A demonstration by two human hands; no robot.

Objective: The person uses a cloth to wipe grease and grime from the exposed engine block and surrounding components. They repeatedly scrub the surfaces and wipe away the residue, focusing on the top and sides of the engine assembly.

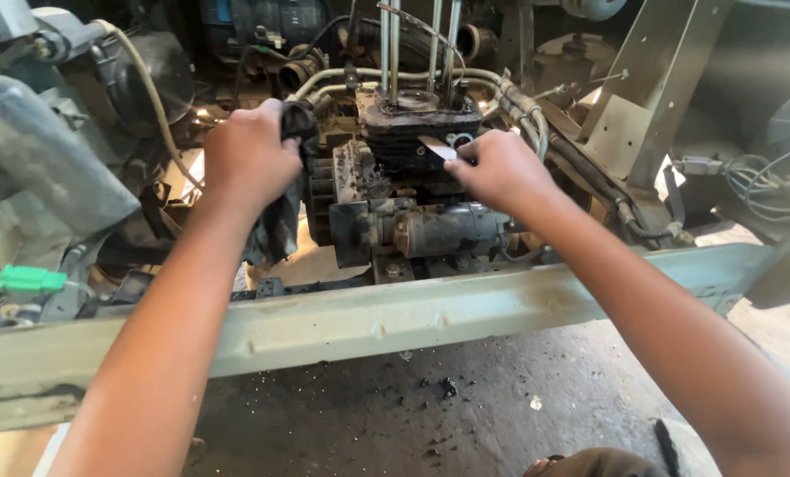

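Note:
A dirty engine block (pixel 413 150) with upright metal studs (pixel 413 44) sits inside a vehicle frame. My left hand (pixel 249 155) is closed on a dark rag (pixel 280 221) that hangs down beside the block's left side. My right hand (pixel 497 168) pinches a small flat light-coloured blade (pixel 437 147) and presses its tip against the dark cylinder part of the block. Below the hands lies a cylindrical starter motor (pixel 448 230), greasy and rust-stained.
A pale green frame rail (pixel 368 322) runs across in front of the engine. Hoses and cables (pixel 536 124) crowd the right; a green connector (pixel 31 280) sits at left. Oily concrete floor (pixel 430 397) with dark debris lies below. A metal bracket (pixel 642 97) rises at right.

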